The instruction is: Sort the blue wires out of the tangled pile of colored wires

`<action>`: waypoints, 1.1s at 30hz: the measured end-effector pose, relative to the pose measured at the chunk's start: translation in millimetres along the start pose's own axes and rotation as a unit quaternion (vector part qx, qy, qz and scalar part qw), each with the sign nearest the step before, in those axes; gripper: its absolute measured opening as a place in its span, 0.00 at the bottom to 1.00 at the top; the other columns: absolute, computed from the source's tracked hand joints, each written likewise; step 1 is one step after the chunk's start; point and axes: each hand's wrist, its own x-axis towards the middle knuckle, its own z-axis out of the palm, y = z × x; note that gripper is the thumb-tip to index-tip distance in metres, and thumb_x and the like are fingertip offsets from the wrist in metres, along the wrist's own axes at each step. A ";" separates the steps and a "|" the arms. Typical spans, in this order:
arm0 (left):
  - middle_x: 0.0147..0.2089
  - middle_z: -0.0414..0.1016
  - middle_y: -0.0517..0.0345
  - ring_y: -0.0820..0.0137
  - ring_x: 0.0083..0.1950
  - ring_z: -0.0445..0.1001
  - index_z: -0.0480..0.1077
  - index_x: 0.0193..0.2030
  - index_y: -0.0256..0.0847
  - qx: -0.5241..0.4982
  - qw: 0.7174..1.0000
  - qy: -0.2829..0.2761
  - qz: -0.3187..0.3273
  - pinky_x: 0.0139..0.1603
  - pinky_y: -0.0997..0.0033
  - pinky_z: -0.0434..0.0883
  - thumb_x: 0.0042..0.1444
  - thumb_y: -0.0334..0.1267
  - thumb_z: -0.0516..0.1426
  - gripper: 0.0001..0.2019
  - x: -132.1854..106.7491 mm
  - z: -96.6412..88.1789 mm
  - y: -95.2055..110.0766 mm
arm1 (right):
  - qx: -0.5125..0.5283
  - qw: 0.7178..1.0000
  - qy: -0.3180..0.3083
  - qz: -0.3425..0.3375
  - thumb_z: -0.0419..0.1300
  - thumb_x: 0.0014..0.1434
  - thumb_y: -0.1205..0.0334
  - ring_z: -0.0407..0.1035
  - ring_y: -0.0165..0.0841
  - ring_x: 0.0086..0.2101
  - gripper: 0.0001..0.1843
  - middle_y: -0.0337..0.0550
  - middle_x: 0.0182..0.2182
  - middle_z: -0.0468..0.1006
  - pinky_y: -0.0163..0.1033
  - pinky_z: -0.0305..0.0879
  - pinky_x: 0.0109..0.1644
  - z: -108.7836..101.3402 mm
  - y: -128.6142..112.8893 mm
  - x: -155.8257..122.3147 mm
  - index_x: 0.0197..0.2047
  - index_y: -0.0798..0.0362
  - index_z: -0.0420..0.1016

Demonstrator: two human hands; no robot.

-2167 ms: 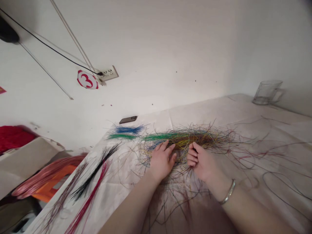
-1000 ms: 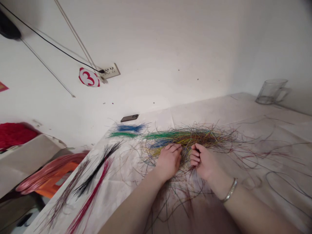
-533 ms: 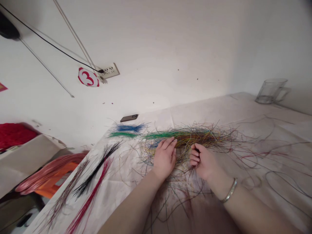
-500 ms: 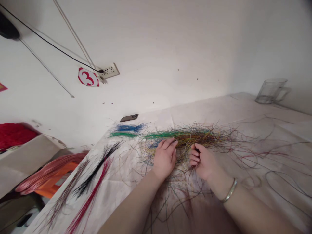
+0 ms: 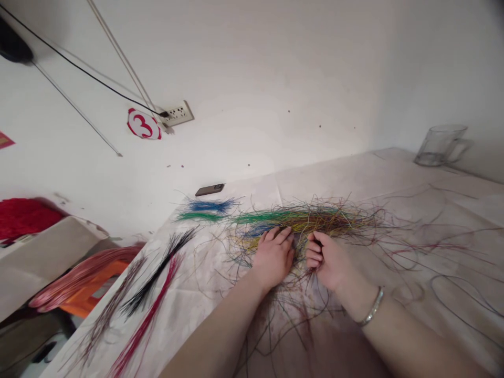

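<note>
Dim, soft light, brightest midway along the wall [image 5: 252,126]; grey shade rightward; slight blur

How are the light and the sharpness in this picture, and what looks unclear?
Head view: the white wall is brightest near its middle and dimmer at right; head view: the clear glass mug looks soft; head view: shadow darkens the pale cloth between the forearms; head view: thin strands in the tangled multicoloured pile blend together by the bare left hand.

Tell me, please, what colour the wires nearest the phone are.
Blue wires lie nearest the phone, as the head view shows.
</note>
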 end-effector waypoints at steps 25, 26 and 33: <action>0.52 0.72 0.49 0.66 0.53 0.68 0.69 0.52 0.37 -0.146 0.966 0.214 -0.008 0.55 0.59 0.68 0.59 0.29 0.50 0.16 -1.4 -9.9 -5.3 | -0.006 1.000 0.003 -0.001 0.52 0.58 0.66 0.45 0.18 0.12 0.10 0.28 0.14 0.52 0.27 0.40 0.14 3.8 0.2 -3.2 0.24 0.56 0.63; 0.51 0.72 0.49 0.66 0.53 0.68 0.69 0.53 0.37 -0.153 0.963 0.222 -0.010 0.55 0.59 0.68 0.59 0.29 0.50 0.16 -1.6 -9.6 -5.4 | -0.006 1.000 0.002 0.000 0.52 0.58 0.66 0.45 0.18 0.12 0.11 0.28 0.14 0.53 0.27 0.40 0.14 4.1 0.2 -3.4 0.24 0.56 0.63; 0.51 0.72 0.47 0.66 0.54 0.69 0.69 0.54 0.37 -0.198 0.946 0.254 -0.017 0.56 0.60 0.68 0.60 0.30 0.50 0.17 -4.6 -11.1 -3.8 | -0.006 1.000 0.003 0.005 0.51 0.59 0.66 0.45 0.19 0.12 0.11 0.28 0.13 0.52 0.26 0.40 0.14 5.5 -0.2 -5.7 0.24 0.56 0.63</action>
